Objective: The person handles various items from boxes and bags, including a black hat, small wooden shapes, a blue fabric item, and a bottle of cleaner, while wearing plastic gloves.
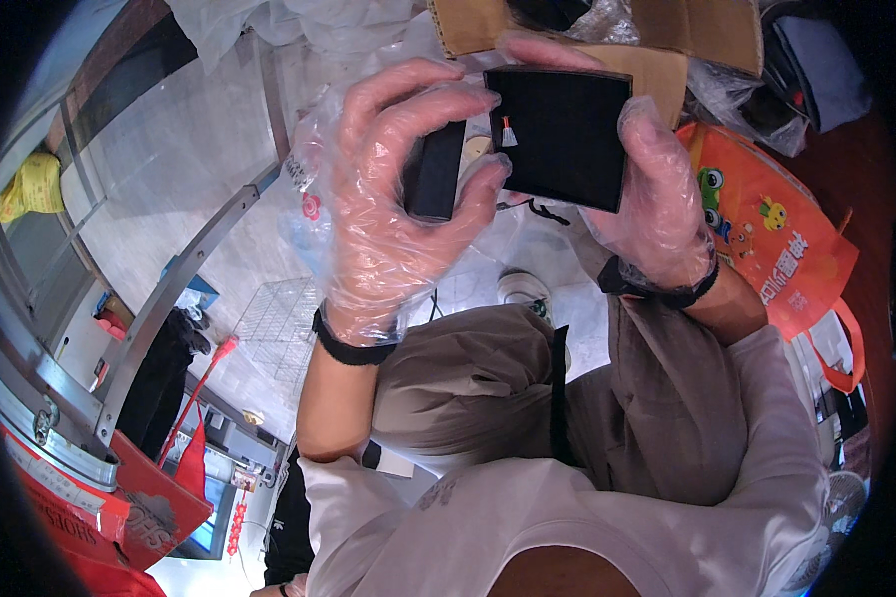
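Both hands wear clear plastic gloves, held by black bands at the wrists. My left hand (396, 179) grips a narrow black box part (436, 172) between fingers and thumb, and its fingertips touch the near edge of a wider black piece. That wider piece, a square black box part (567, 142), is held by my right hand (657, 172), with the thumb on its right edge and the fingers behind it. Near its left edge shows a small tassel-like shape (508, 133), red on top and whitish below. Whether the two black parts are joined, I cannot tell.
An open cardboard box (649, 74) with plastic wrap lies beyond my hands. At the right is an orange bag (776, 231) with cartoon figures. A metal frame (187, 261) runs along the left, near a wire rack (276, 321) and a red shoe box (149, 500).
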